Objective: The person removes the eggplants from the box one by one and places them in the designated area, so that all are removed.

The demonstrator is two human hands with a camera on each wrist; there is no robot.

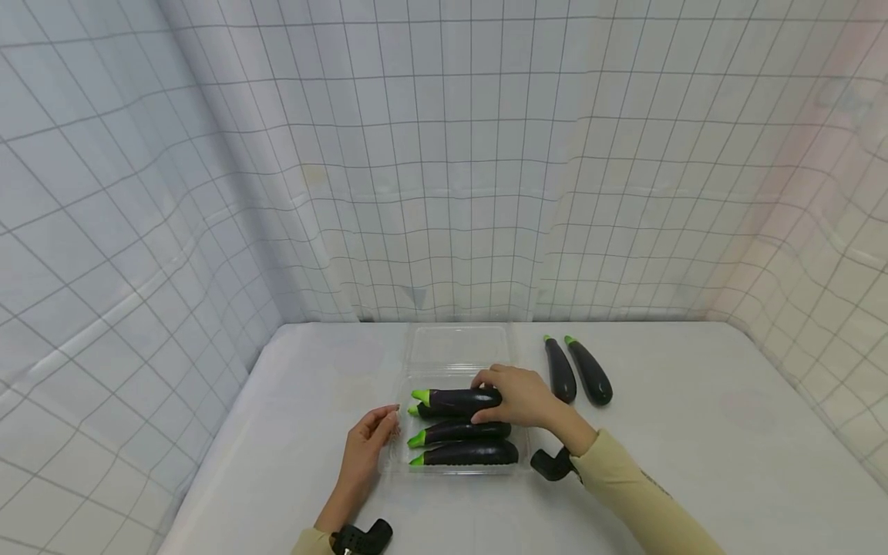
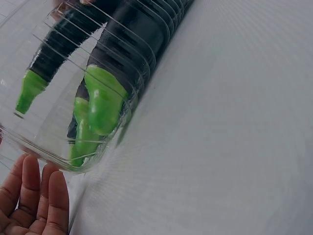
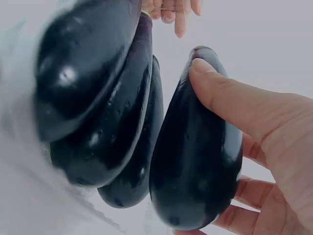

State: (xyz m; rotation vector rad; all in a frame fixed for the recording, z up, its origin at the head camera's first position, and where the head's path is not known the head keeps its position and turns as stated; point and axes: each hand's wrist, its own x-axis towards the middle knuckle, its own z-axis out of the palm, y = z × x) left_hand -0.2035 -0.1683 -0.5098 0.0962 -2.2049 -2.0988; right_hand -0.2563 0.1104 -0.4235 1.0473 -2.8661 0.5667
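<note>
My right hand (image 1: 516,395) holds a dark purple eggplant (image 1: 463,398) with a green stem end over the far part of a clear plastic container (image 1: 454,472). In the right wrist view its thumb lies on one side of this eggplant (image 3: 195,161) and the fingers curl round the other. Three more eggplants (image 1: 470,453) lie side by side in the container, green ends to the left; the held one partly covers the farthest. My left hand (image 1: 368,443) pinches the container's left rim. In the left wrist view its fingertips touch the rim from outside, the thumb mostly hidden.
The container's clear lid (image 1: 458,347) lies folded back behind it. Two loose eggplants (image 1: 590,370) rest on the white table (image 1: 694,462), right of the lid. A white grid-patterned curtain (image 1: 451,154) stands behind the table and along both sides.
</note>
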